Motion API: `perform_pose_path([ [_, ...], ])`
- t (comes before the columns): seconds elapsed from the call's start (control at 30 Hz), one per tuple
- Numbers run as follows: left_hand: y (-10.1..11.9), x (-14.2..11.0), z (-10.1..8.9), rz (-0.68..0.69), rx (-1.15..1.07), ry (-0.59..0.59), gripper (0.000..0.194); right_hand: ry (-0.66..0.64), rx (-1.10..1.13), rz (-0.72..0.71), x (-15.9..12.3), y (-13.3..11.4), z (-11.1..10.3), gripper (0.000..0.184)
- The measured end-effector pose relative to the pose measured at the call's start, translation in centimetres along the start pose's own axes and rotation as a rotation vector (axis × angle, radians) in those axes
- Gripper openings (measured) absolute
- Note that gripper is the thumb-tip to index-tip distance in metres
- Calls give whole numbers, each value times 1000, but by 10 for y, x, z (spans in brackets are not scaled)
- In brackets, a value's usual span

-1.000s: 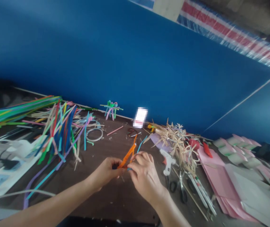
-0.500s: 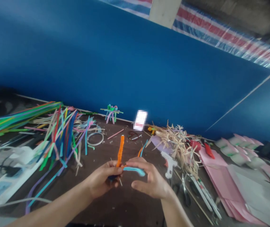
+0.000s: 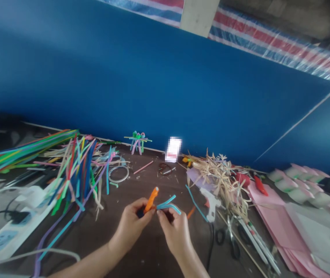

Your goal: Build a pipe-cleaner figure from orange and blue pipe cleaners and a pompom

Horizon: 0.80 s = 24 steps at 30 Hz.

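Over the middle of the dark tabletop point(image 3: 141, 251), my left hand point(image 3: 131, 224) is closed around an orange pipe-cleaner piece point(image 3: 152, 200) whose end sticks up from the fingers. My right hand point(image 3: 176, 229) pinches light-blue pipe cleaners point(image 3: 169, 207) right beside it. The blue strands spread into two free ends, and their inner end meets the orange piece between my fingertips. How they join there is hidden by the fingers. Another blue pipe cleaner point(image 3: 195, 202) and a short orange one point(image 3: 192, 212) lie just right of my right hand.
Bundled pipe cleaners point(image 3: 79, 170) and a power strip point(image 3: 7, 235) lie left. A small pipe-cleaner figure point(image 3: 137, 142) stands at the back near tape point(image 3: 119, 174). Right are a glue gun point(image 3: 211, 204), scissors point(image 3: 231, 235), dried strips point(image 3: 219, 173) and pink sheets point(image 3: 269, 220).
My right hand has gone from loosely spread fingers to a pinch on the blue pipe cleaners, whose ends now spread apart. The orange piece tilts more to the right and looks shorter.
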<state>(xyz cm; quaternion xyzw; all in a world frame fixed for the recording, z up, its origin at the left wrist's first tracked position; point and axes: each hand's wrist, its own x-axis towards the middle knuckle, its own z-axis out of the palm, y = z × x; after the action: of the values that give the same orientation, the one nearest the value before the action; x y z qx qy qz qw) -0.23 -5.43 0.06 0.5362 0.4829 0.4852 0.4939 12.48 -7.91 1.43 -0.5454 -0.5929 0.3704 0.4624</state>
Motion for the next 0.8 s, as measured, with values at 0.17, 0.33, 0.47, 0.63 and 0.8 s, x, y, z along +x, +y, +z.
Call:
perform_pose_path([
  [0.17, -11, 9, -3, 75, 209, 15, 10, -39, -248, -67, -5, 2, 1, 11],
  [0.33, -19, 17, -4, 36, 280, -32, 13, -23, -606, -209, -7, 1, -3, 17],
  [0.47, -19, 20, -7, 25, 335, -151, 13, -71, -752, -229, -1, -5, -12, 15],
  [0.63, -8, 21, -15, -40, 332, -388, 14, -185, -540, -164, 17, -8, -31, 13],
  [0.8, -6, 19, -19, -153, 60, -534, 10, -399, -248, -12, 31, 3, -36, 11],
])
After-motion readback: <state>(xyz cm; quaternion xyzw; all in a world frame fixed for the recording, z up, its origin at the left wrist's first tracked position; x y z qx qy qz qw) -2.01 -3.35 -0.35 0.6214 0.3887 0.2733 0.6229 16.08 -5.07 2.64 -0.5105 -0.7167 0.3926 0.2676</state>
